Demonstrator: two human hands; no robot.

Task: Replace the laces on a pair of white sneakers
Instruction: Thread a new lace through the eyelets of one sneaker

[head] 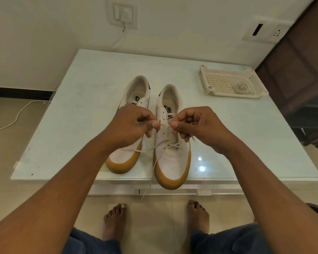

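White glass tabletop (77,129) stands against a pale wall, on a tiled floor (154,213). Two sneakers sit side by side on it, toes toward the person. The left sneaker (136,88) shows no lace in its upper eyelets. The right sneaker (173,162) has its toe over the near edge and a lace (149,149) crossed through its lowest eyelets.

Both forearms reach in from below and meet over the right sneaker's tongue. The left hand (130,125) has its fingers curled, thumb and forefinger pinching the lace. The right hand (196,125) mirrors it, pinching the same lace a short way along, fingertips nearly touching. One loose end hangs past the tabletop's edge.

At the far right corner lies a white mesh tray (218,79) holding a coiled lace (240,88). Bare feet (116,217) rest on the floor below.
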